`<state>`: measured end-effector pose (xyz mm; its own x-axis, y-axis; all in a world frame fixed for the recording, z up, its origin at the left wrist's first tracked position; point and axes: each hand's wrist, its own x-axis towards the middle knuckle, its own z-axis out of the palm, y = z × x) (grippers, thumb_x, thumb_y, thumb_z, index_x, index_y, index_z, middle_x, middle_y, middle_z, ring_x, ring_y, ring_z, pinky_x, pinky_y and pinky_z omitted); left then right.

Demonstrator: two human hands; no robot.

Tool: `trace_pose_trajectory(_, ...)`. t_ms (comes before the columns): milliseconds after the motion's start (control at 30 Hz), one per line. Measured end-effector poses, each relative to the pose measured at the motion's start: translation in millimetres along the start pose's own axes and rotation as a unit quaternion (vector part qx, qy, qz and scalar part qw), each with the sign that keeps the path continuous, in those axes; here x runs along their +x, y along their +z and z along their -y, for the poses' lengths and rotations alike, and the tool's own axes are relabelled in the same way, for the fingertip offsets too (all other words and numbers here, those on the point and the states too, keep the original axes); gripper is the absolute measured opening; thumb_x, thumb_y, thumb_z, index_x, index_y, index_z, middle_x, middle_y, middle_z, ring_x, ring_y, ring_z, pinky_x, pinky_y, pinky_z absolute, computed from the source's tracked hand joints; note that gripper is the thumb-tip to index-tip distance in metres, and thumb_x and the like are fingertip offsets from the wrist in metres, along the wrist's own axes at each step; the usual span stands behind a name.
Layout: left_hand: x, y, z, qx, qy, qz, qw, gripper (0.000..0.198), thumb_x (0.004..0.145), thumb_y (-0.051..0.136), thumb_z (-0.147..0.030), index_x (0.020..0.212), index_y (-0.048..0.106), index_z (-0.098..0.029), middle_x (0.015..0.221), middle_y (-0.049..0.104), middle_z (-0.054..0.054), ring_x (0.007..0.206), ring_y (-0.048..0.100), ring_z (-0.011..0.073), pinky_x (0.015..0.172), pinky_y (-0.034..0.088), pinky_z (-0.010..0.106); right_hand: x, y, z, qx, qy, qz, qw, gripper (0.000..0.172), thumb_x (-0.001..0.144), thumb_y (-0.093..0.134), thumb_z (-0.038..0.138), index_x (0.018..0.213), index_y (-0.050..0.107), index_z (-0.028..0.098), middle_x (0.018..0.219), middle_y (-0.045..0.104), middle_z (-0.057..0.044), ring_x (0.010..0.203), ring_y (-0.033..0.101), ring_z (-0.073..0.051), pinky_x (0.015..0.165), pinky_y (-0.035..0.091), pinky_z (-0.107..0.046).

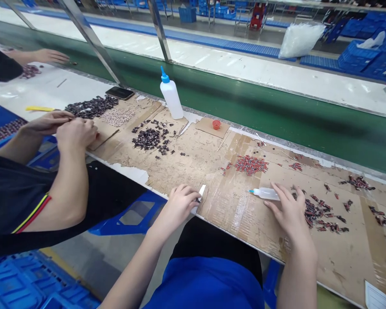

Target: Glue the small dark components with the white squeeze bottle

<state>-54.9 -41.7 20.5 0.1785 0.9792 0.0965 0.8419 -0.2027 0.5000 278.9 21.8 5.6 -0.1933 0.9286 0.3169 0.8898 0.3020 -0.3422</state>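
My left hand (181, 199) is closed in a pinch at the table's front edge. A narrow white strip (202, 191) sticks up from its fingertips, with a tiny dark piece beside them, partly hidden. My right hand (287, 208) has thumb and fingers around the rear end of a small clear squeeze bottle (265, 193), which lies nearly flat, its blue-green tip pointing left. Just right of that hand is a pile of small black-and-red parts (317, 212). Beyond the bottle lies a heap of small red parts (251, 165).
A tall white bottle with a blue nozzle (173, 98) stands at the back, near black parts (148, 138). A red cup (216, 124) sits on cardboard. At left, a co-worker's hands (73, 128) work close by. Behind runs a green conveyor belt (244, 103).
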Motion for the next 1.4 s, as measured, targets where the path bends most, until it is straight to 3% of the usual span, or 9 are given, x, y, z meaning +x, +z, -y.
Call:
trace_pose_trajectory(200, 5, 4.6, -5, 0.027, 0.049, -0.005, 0.998, 0.024, 0.092, 0.046, -0.009, 0.085, 0.065, -0.021, 0.094, 0.069, 0.006, 0.103, 0.055, 0.0239, 0.083, 0.04, 0.038, 1, -11, 10, 0.125, 0.072, 0.01, 0.989, 0.039, 0.081, 0.057, 0.054, 0.099, 0.065, 0.021, 0.102, 0.069, -0.014, 0.109, 0.055, -0.034, 0.088, 0.045, -0.049)
trace_pose_trajectory(300, 13, 9.0, -14, -0.032, 0.062, 0.002, 0.998, 0.022, 0.094, 0.045, -0.014, 0.093, 0.066, -0.022, 0.091, 0.07, 0.004, 0.1, 0.055, 0.0215, 0.083, 0.04, 0.035, -8, -16, 25, 0.272, 0.175, -0.044, 0.945, 0.044, 0.067, 0.075, 0.051, 0.096, 0.064, 0.02, 0.093, 0.071, -0.009, 0.083, 0.064, -0.025, 0.072, 0.05, -0.038)
trace_pose_trajectory(433, 27, 32.2, -40, -0.103, 0.099, 0.022, 0.989, 0.03, 0.093, 0.048, -0.011, 0.116, 0.063, -0.023, 0.095, 0.071, 0.005, 0.094, 0.056, 0.0201, 0.082, 0.039, 0.035, -18, -8, 41, 0.515, 0.257, -0.161, 0.802, 0.036, 0.056, 0.08, 0.044, 0.08, 0.067, 0.019, 0.074, 0.07, -0.002, 0.06, 0.06, -0.016, 0.052, 0.045, -0.027)
trace_pose_trajectory(533, 36, 51.6, -56, -0.125, 0.141, 0.043, 0.981, 0.026, 0.092, 0.052, -0.011, 0.105, 0.069, -0.025, 0.098, 0.074, 0.003, 0.1, 0.058, 0.0211, 0.088, 0.035, 0.039, -20, -1, 45, 0.64, 0.31, -0.231, 0.664, 0.031, 0.055, 0.077, 0.041, 0.076, 0.066, 0.021, 0.071, 0.069, 0.001, 0.056, 0.058, -0.013, 0.044, 0.04, -0.022)
trace_pose_trajectory(600, 39, 59.5, -59, -0.14, 0.151, 0.053, 0.977, 0.026, 0.091, 0.052, -0.01, 0.097, 0.072, -0.026, 0.097, 0.076, 0.001, 0.108, 0.059, 0.0219, 0.094, 0.031, 0.042, -21, 0, 46, 0.662, 0.341, -0.24, 0.623, 0.03, 0.056, 0.077, 0.04, 0.076, 0.064, 0.022, 0.071, 0.068, 0.003, 0.056, 0.059, -0.011, 0.043, 0.04, -0.02)
trace_pose_trajectory(700, 36, 62.7, -51, -0.148, 0.153, 0.064, 0.975, 0.034, 0.089, 0.05, -0.003, 0.095, 0.072, -0.028, 0.099, 0.077, 0.0, 0.117, 0.057, 0.0226, 0.098, 0.028, 0.045, -20, 1, 52, 0.654, 0.361, -0.218, 0.628, 0.033, 0.058, 0.076, 0.044, 0.076, 0.063, 0.02, 0.066, 0.066, 0.002, 0.049, 0.055, -0.01, 0.039, 0.037, -0.019)
trace_pose_trajectory(867, 23, 56.6, -36, -0.14, 0.126, 0.034, 0.981, 0.027, 0.091, 0.053, -0.013, 0.106, 0.07, -0.029, 0.105, 0.076, 0.002, 0.117, 0.059, 0.0233, 0.096, 0.032, 0.044, -21, 10, 73, 0.603, 0.348, -0.192, 0.691, 0.033, 0.06, 0.077, 0.043, 0.07, 0.063, 0.016, 0.058, 0.062, 0.001, 0.044, 0.048, -0.009, 0.039, 0.035, -0.021)
trace_pose_trajectory(1067, 14, 56.5, -46, -0.103, 0.096, -0.018, 0.99, 0.028, 0.086, 0.066, -0.03, 0.113, 0.065, -0.024, 0.104, 0.074, 0.006, 0.1, 0.064, 0.0225, 0.091, 0.038, 0.04, -33, 26, 79, 0.538, 0.329, -0.152, 0.761, 0.03, 0.065, 0.076, 0.042, 0.071, 0.067, 0.014, 0.067, 0.068, -0.005, 0.054, 0.056, -0.013, 0.047, 0.041, -0.024)
trace_pose_trajectory(1400, 17, 62.1, -59, -0.119, 0.053, -0.051, 0.99, 0.018, 0.084, 0.064, -0.015, 0.1, 0.065, -0.024, 0.09, 0.076, 0.0, 0.09, 0.067, 0.0189, 0.087, 0.039, 0.038, -33, 22, 74, 0.47, 0.329, -0.172, 0.801, 0.037, 0.067, 0.071, 0.05, 0.057, 0.058, 0.016, 0.05, 0.056, 0.0, 0.044, 0.047, -0.011, 0.043, 0.035, -0.024)
